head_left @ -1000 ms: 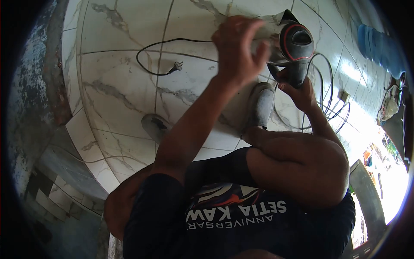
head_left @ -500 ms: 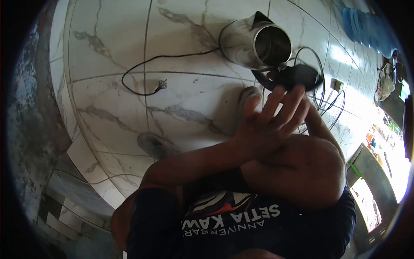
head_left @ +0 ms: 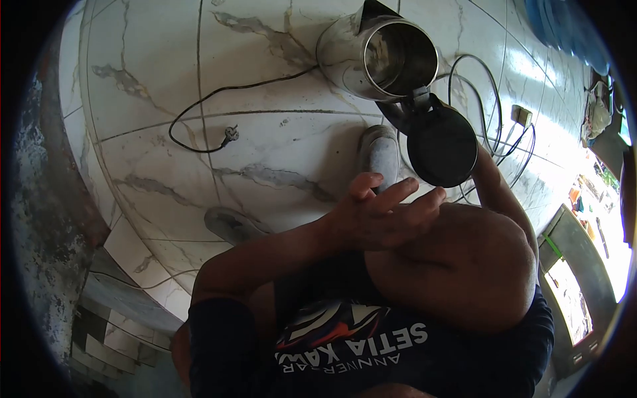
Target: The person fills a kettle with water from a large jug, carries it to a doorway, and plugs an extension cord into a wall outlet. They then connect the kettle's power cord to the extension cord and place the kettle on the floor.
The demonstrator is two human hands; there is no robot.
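Observation:
A stainless steel electric kettle (head_left: 348, 56) is held tilted above the tiled floor, its mouth turned toward me and its inside showing. Its black lid (head_left: 441, 142) hangs open on the hinge. My right hand (head_left: 482, 171) grips the kettle's handle and is mostly hidden behind the lid; only the wrist and forearm show. My left hand (head_left: 378, 212) hovers open above my bent knee (head_left: 471, 265), fingers spread, holding nothing. The kettle's black cord trails left to an unplugged plug (head_left: 230, 134) on the floor.
I squat on white marble-look tiles (head_left: 279, 166). A grey sandal (head_left: 381, 152) lies under the kettle, another (head_left: 229, 225) to the left. Loose black cables (head_left: 494, 99) and a socket block (head_left: 522, 116) lie at right. A rough wall (head_left: 46, 199) borders the left.
My left hand left the top of the kettle and dropped toward my knee, opening. The lid swung open, and the kettle now shows its inside.

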